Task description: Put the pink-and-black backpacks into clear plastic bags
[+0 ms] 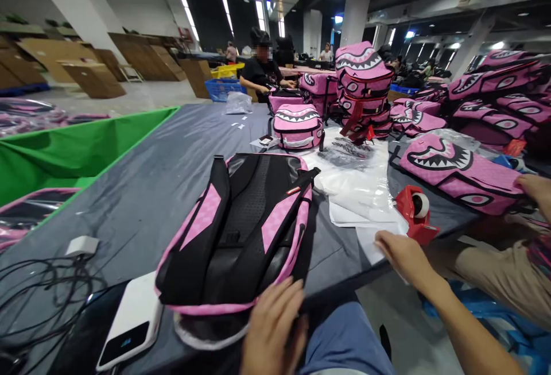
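A pink and black backpack lies on the grey-covered table with its shoulder straps facing up. My left hand rests at the backpack's near edge, its fingers stretched out against the pink trim. To the right, my right hand pinches the corner of a white sheet at the table's front edge. Clear plastic bags with dark print lie just beyond that sheet. Beside my right hand sits a red tape dispenser with a white roll.
A white power bank and black cables lie at the left. Shark-mouth backpacks are stacked at the back. A co-worker's hand touches another pink backpack at right. A green-lined bin adjoins the table.
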A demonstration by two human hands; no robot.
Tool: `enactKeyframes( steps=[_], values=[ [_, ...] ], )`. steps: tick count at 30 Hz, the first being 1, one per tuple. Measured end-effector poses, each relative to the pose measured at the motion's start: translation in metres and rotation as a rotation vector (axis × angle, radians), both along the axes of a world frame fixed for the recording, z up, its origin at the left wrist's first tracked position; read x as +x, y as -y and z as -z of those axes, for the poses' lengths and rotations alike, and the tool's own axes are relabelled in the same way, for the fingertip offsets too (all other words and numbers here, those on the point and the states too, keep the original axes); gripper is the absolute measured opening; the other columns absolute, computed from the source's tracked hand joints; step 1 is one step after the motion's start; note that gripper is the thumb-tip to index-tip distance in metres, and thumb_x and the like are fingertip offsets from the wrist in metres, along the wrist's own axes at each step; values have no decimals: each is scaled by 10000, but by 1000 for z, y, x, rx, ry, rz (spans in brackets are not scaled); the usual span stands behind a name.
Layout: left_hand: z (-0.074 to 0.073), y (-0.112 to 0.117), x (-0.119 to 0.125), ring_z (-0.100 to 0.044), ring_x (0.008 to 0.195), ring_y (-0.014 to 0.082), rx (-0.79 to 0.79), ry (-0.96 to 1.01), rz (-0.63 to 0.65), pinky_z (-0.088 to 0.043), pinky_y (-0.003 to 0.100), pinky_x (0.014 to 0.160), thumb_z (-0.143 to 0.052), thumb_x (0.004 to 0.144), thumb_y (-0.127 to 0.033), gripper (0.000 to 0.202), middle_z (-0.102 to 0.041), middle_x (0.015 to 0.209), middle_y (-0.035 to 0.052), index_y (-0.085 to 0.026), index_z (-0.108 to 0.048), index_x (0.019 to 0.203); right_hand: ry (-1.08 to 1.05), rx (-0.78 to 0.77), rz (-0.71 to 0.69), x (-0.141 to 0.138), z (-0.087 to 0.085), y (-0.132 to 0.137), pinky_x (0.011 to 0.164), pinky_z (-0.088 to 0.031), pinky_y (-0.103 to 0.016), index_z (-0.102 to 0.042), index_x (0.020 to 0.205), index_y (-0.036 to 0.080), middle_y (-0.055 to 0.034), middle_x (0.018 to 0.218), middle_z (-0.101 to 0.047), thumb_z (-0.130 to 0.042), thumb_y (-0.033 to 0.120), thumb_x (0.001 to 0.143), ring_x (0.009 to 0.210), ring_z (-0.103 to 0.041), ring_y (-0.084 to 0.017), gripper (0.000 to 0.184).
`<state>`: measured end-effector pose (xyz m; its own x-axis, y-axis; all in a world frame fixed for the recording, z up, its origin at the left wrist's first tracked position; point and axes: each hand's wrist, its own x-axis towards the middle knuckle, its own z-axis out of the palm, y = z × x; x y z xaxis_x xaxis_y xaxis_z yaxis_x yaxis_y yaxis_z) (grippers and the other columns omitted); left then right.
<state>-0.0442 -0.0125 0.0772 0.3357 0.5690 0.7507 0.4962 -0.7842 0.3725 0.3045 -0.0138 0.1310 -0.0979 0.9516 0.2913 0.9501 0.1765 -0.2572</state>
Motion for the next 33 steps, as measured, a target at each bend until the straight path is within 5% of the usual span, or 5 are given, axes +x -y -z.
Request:
enactKeyframes(
  steps=[5,10,18,23,33],
  values=[
    [-2,-1,96,-662,1163,305,-726,176,474,-381,530,1167,-719,852,-473,582,-736,1207,104,-212,-619,1362,-479,-563,-350,-57,-40,6,569,-338,-228,-621,908,215,40,689,-566,-590,428,953,599,-472,-116,220],
    [21,12,102,-528,605,134,-1425,700,498,-458,276,648,-811,690,-640,524,-611,636,11,-127,-727,759,-878,-693,-307,-38,-22,6,591,-434,-253,-645,1156,180,-18,800,-641,-785,649,686,682,-567,-175,679],
    [33,30,72,-597,711,167,-996,530,240,-474,277,679,-723,855,-474,296,-694,763,27,-182,-753,894,-914,-383,-71,-91,32,9,579,-469,-265,-697,755,170,-42,685,-653,-658,665,839,617,-584,-173,503],
    [61,48,34,-661,1070,223,-352,366,-321,-548,369,946,-680,886,-271,345,-711,1142,66,-257,-646,1229,-533,-147,-421,-92,32,-6,582,-454,-227,-732,895,206,-30,734,-711,-527,451,1021,600,-626,-137,343],
    [84,18,59,-678,1027,319,-779,566,-659,-528,499,953,-615,854,-418,327,-745,1042,141,-186,-737,1050,146,-63,-737,-100,41,-52,471,-247,-270,-638,801,223,10,589,-660,-515,231,1013,466,-587,-124,245]
  ],
)
